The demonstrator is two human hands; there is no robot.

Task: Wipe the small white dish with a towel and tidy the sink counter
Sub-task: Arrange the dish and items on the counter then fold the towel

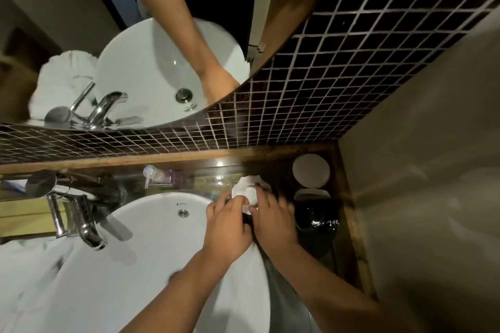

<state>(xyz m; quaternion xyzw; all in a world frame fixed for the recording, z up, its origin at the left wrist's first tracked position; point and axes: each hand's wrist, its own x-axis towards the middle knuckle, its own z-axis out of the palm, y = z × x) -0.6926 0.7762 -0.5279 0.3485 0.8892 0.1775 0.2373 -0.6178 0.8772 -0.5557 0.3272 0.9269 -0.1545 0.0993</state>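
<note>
Both my hands meet just right of the white sink basin (151,227), over the dark counter. My left hand (227,227) and my right hand (272,220) together grip a small white dish (250,194) wrapped in crumpled white towel (250,180). The fingers cover much of the dish, so where the dish ends and the cloth begins is hard to tell. A larger white towel (35,278) lies over the basin's left front rim.
A chrome faucet (81,222) stands left of the basin. A clear pump bottle (159,176) sits behind the basin by the wooden ledge. Two round white lids (311,170) and a black-lined bin (318,220) fill the right corner. Mirror and dark mosaic tiles (338,76) rise behind.
</note>
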